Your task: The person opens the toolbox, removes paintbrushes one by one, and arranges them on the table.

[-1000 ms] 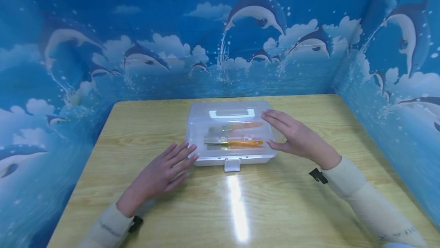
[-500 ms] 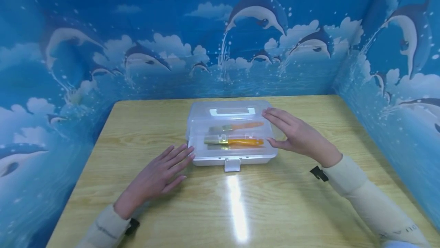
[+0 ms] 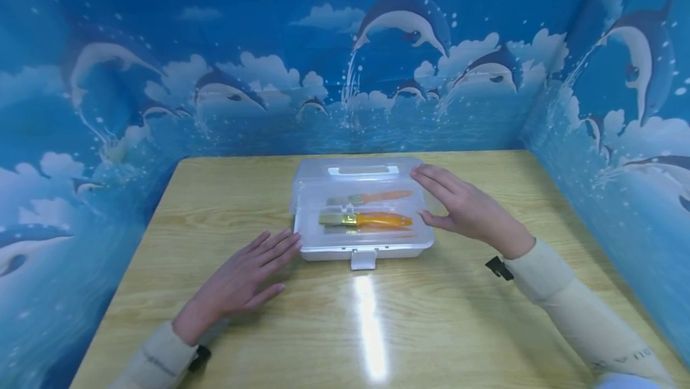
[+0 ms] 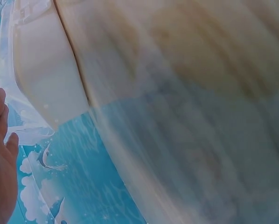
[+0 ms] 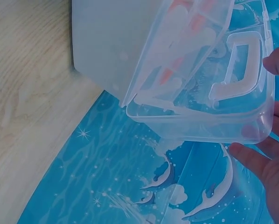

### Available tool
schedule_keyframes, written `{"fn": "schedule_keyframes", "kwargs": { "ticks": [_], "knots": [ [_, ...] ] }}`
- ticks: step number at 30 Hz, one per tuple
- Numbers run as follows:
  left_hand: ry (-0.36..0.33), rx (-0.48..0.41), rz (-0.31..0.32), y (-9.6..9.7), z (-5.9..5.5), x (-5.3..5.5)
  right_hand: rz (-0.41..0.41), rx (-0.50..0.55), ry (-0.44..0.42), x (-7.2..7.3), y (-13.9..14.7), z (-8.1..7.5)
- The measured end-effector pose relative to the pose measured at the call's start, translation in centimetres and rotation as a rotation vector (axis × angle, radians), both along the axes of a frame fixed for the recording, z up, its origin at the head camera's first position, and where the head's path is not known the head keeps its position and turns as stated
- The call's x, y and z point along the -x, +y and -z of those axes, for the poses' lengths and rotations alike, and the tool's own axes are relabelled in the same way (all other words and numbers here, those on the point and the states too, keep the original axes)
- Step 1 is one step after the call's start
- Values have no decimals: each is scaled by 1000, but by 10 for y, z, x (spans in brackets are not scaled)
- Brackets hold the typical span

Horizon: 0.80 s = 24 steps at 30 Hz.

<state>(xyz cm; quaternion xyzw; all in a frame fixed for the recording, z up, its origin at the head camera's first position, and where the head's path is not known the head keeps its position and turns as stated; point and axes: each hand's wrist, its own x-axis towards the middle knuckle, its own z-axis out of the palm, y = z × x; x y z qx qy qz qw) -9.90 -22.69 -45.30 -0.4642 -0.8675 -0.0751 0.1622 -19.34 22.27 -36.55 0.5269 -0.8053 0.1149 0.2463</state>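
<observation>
A translucent plastic storage box sits on the table with its latch at the front. Its clear lid, with a white handle, stands tilted up from the base. An orange-handled flat brush lies inside; a paler brush shape shows behind it. My right hand holds the lid's right end, thumb on one side and fingers on the other. My left hand has straight fingers, its fingertips right at the box's front left corner. Part of the hand shows in the left wrist view.
The wood-grain table extends around the box. Blue dolphin-printed sheets rise behind it and along both sides. A bright streak of light lies on the tabletop before the latch.
The lid has tipped slightly farther back along with my right fingertips, so the orange brush shows more clearly. My left hand has drawn a little away to the left.
</observation>
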Motion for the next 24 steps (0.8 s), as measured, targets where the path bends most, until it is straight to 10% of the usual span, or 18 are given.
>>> {"fn": "schedule_keyframes", "kwargs": {
  "ticks": [24],
  "knots": [
    [-3, 24, 8, 0, -1, -5, 26, -27, -21, 22, 3, -12]
  ]
}}
